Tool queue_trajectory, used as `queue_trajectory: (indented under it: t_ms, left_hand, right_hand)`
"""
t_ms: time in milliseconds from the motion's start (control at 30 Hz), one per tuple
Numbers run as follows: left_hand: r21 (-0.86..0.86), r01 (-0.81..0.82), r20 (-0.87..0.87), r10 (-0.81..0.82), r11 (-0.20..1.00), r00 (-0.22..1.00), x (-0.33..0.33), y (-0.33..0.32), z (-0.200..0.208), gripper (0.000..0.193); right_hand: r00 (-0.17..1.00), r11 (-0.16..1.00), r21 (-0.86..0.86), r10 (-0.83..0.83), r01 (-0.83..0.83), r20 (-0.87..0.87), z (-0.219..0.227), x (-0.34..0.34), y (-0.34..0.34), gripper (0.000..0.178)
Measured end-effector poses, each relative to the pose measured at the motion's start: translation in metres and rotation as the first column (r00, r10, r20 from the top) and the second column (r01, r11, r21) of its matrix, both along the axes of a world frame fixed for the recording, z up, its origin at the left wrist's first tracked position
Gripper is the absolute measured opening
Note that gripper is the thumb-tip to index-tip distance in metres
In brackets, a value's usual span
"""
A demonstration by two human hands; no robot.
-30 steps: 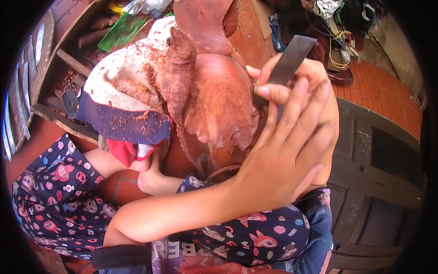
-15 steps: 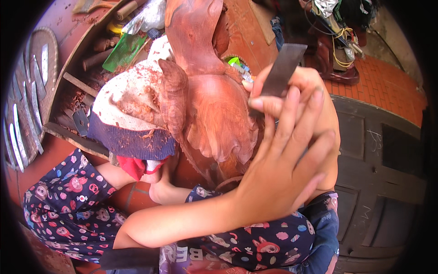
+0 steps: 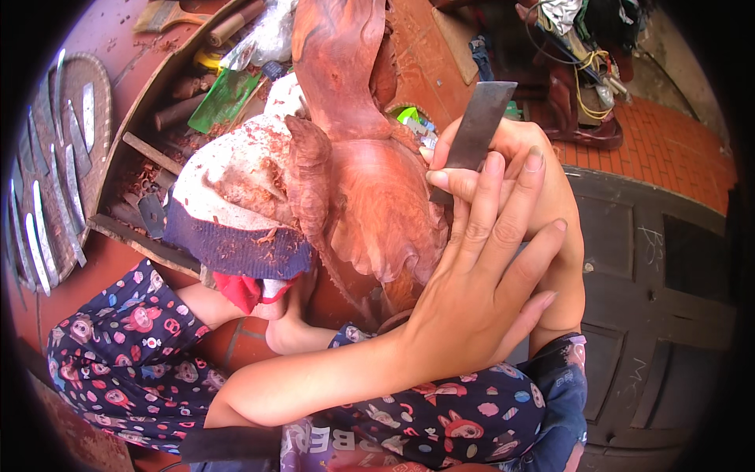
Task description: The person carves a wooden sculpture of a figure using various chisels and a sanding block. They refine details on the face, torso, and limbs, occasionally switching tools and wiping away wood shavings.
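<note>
My right hand (image 3: 515, 153) pinches a flat dark metal scraper blade (image 3: 481, 118) between thumb and fingers, its far end pointing up. Across its wrist side lies my left hand (image 3: 491, 263), fingers stretched out and slightly apart, holding nothing. The left fingertips overlap the right hand in view; whether they press on it I cannot tell. Just left of both hands stands a carved reddish wood piece (image 3: 377, 204) with wavy ridges and a smooth upper part. A white cloth with a navy band (image 3: 236, 197), sprinkled with wood shavings, rests against its left side.
A wooden tray (image 3: 149, 153) at the left holds tools, a green dustpan-like piece (image 3: 224, 101) and shavings. Beyond it, a round woven tray (image 3: 98, 71) carries several metal blades. A brush (image 3: 169, 16) lies at the top. Dark panelled wood (image 3: 621, 315) stretches along the right.
The whole view has shifted a little, so the carving and trays sit slightly further right. My left fingers have drawn slightly closer together; the scraper blade stays in my right hand.
</note>
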State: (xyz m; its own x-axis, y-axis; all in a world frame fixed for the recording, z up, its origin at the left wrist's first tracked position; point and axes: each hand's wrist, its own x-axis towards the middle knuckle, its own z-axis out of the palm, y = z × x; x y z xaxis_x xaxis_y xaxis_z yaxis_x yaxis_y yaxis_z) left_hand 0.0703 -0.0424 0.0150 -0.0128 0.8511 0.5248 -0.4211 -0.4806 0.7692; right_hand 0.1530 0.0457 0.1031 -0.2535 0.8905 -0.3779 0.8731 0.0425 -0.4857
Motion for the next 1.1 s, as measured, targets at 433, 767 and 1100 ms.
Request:
queue_trajectory:
  t_ms: [433, 767, 1100]
  left_hand:
    - [-0.005, -0.013, 0.065, 0.013, 1.0, 0.998, 0.001, -0.014, -0.002, 0.062]
    - [0.042, -0.067, 0.051, 0.065, 0.997, 0.997, 0.011, -0.005, -0.004, 0.052]
    - [0.032, -0.039, -0.023, 0.039, 0.999, 0.999, 0.009, -0.002, 0.0, 0.053]
  right_hand:
    - [0.983, 0.982, 0.053, 0.179, -0.181, 0.043, -0.005, 0.005, 0.001, 0.015]
    - [0.999, 0.999, -0.006, 0.052, -0.052, 0.002, 0.001, 0.0, 0.001, 0.011]
    - [0.992, 0.994, -0.055, 0.093, -0.098, -0.082, -0.003, 0.007, 0.008, 0.016]
